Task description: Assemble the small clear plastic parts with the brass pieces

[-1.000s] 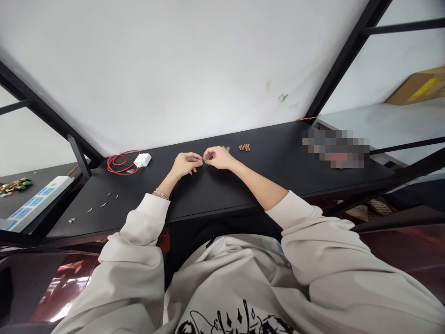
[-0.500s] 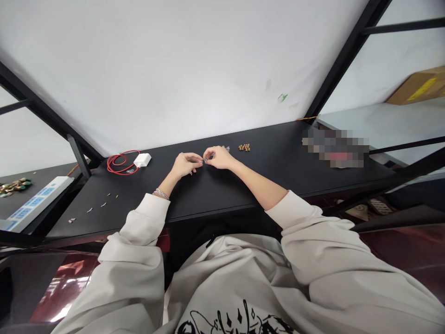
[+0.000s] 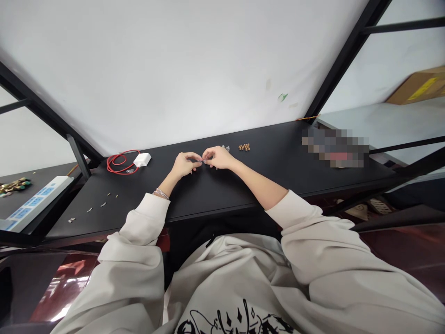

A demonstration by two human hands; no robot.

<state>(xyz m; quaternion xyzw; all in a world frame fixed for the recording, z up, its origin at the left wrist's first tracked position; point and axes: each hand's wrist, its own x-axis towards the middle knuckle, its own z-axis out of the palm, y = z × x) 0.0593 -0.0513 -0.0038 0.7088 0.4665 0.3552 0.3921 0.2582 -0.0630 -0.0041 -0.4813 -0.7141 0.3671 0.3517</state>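
Observation:
Over the middle of the black tabletop, my left hand [image 3: 186,165] is closed in a pinch, its fingertips meeting those of my right hand [image 3: 218,158]. Between the two pinches is a small clear piece [image 3: 204,161], mostly covered by fingers and too small to name. Which hand carries more of it I cannot tell. Just behind my right hand lie several small clear pieces [image 3: 226,148], partly hidden by it. To their right sits a cluster of small brown cork-like pieces [image 3: 244,147].
A white power adapter [image 3: 142,160] with a coiled red cable [image 3: 113,166] lies at the back left. Several tiny pale bits [image 3: 89,210] are scattered at the front left. A blurred-out item [image 3: 335,148] rests on the right. Black posts [image 3: 333,69] flank the table [image 3: 278,167].
My fingertips have come slightly closer together around the small clear piece. The other things on the table have not moved.

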